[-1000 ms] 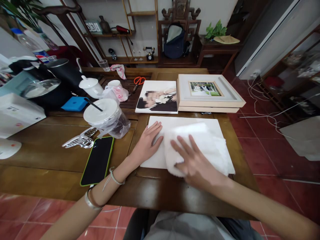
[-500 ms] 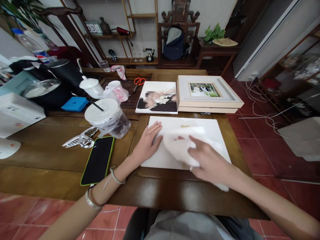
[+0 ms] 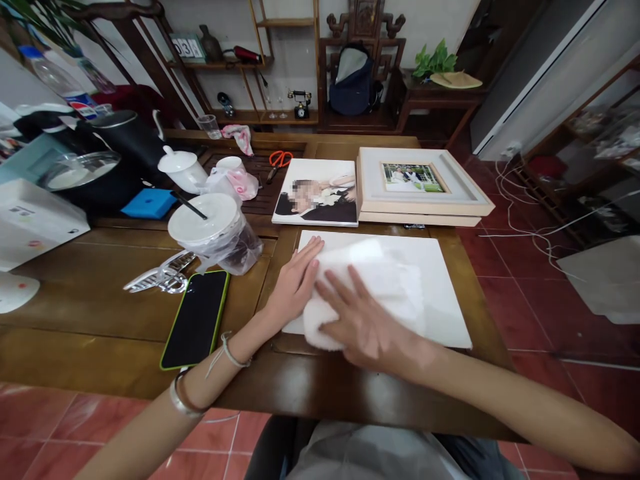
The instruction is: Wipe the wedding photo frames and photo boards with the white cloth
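Closest in, at 6 o'clock of the view: right hand (image 3: 367,327), palm down, fingers spread apart, pressed flat on a white cloth (image 3: 385,277); clamped on nothing. Cloth bunched on the near left part of a white board (image 3: 443,287), reaching the board's front edge. Board lying flat on the wooden table (image 3: 100,313), close to the table's near edge.

Just at 10 o'clock of the right hand: left hand (image 3: 295,283), palm down as well, fingers straight and close together, resting on the board's left edge, fingertips touching the cloth; holding nothing. Thin bracelets (image 3: 227,352) around that wrist.

At 9 o'clock of the left hand: black phone (image 3: 196,319) in a green case, face up, apart from the board. Beyond the phone at 11 o'clock, a silver hair clip (image 3: 161,280), and just beside that, at 1 o'clock, a lidded cup (image 3: 210,230) in a clear bag, with a dark straw tilted to the left.

Farther off, at 12 o'clock of the board: unframed photo print (image 3: 317,193) lying flat, and just beside it at 3 o'clock a pale picture frame (image 3: 423,187) stacked on another. Orange-handled scissors (image 3: 279,160) just behind the print.

At 10 o'clock of the view, farther back: blue box (image 3: 149,203) and white teapot (image 3: 183,170), near each other.

Farthest, at 12 o'clock against the wall: dark backpack (image 3: 351,80) on a carved chair; green plant (image 3: 435,60) at 1 o'clock.
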Motion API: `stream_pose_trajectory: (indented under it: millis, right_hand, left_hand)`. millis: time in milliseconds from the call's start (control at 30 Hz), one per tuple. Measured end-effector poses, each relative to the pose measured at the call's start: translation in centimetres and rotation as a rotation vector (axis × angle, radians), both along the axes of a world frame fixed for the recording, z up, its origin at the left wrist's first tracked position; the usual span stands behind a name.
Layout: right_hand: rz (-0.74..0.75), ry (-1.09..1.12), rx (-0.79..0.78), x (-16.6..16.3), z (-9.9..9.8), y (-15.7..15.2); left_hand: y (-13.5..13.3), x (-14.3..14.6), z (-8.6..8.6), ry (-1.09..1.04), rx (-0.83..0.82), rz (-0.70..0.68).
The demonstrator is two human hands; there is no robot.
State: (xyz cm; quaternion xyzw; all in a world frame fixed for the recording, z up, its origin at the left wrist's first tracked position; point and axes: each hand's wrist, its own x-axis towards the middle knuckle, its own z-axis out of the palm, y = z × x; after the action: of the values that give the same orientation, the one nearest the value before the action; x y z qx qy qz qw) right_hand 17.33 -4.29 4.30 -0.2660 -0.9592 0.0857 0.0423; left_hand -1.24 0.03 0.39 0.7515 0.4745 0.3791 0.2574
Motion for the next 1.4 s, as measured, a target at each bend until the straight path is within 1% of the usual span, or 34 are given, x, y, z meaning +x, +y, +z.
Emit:
stream_pose_trajectory:
  millis: [100,167,233,300,367,433,533,600,633,700,767,833,967,1033,1133,1200,1267,1400]
  right_hand:
    - [0.145,0.046,-0.047,0.0,0.6,-1.6]
    - [0.192,0.054,-0.093,0.6,1.3,-2.3]
    - [0.196,0.052,-0.151,1.7,2.4,-2.8]
    - [0.161,0.036,-0.199,3.0,3.6,-3.2]
    - [0.065,0.015,-0.223,4.6,4.5,-3.3]
    - [-0.102,0.026,-0.229,6.2,5.0,-3.0]
    - [-0.333,0.141,-0.293,8.6,5.3,-1.8]
    - [-0.417,0.244,-0.294,9.8,5.5,-0.6]
    - [-0.455,0.280,-0.245,10.3,5.7,0.0]
    - [-0.549,0.309,-0.085,10.7,6.0,1.2]
    - [-0.597,0.297,0.048,10.2,6.1,2.4]
    - [-0.554,0.253,0.093,8.7,6.2,3.6]
    - [-0.352,0.029,0.130,3.5,5.8,5.8]
    - [-0.264,-0.037,0.147,1.0,5.3,6.8]
    - [-0.194,-0.108,0.134,-1.1,4.4,7.6]
    - [-0.209,-0.138,0.123,-1.1,4.0,7.6]
    - [-0.239,-0.152,0.125,-0.2,3.8,7.3]
    - [-0.330,-0.264,0.138,3.3,3.9,6.7]
  left_hand:
    - [-0.2,0.0,0.5,-0.033,-0.017,0.006]
    - [-0.3,0.0,0.6,-0.041,-0.038,0.006]
    - [-0.3,0.1,0.7,-0.028,-0.056,-0.009]
    - [-0.3,0.1,0.5,-0.008,-0.056,-0.030]
    - [-0.3,0.2,0.3,0.017,-0.045,-0.048]
    - [-0.3,0.2,0.1,0.069,-0.045,-0.072]
    - [-0.3,0.1,0.1,0.211,-0.051,-0.119]
    - [-0.4,0.2,0.2,0.304,-0.044,-0.147]
    - [-0.5,0.2,0.2,0.340,-0.038,-0.156]
    - [-0.7,0.2,0.2,0.384,-0.022,-0.156]
    - [-0.8,0.2,0.1,0.402,0.000,-0.136]
    - [-0.8,0.1,-0.1,0.409,0.012,-0.117]
    - [-0.7,0.1,-0.2,0.421,0.005,-0.104]
    - [-0.7,0.2,-0.1,0.428,0.017,-0.105]
    - [-0.6,0.2,0.1,0.438,0.042,-0.100]
    - [-0.6,0.2,0.1,0.444,0.044,-0.099]
    - [-0.7,0.2,0.1,0.456,0.028,-0.104]
    - [-0.7,0.1,0.1,0.465,-0.007,-0.098]
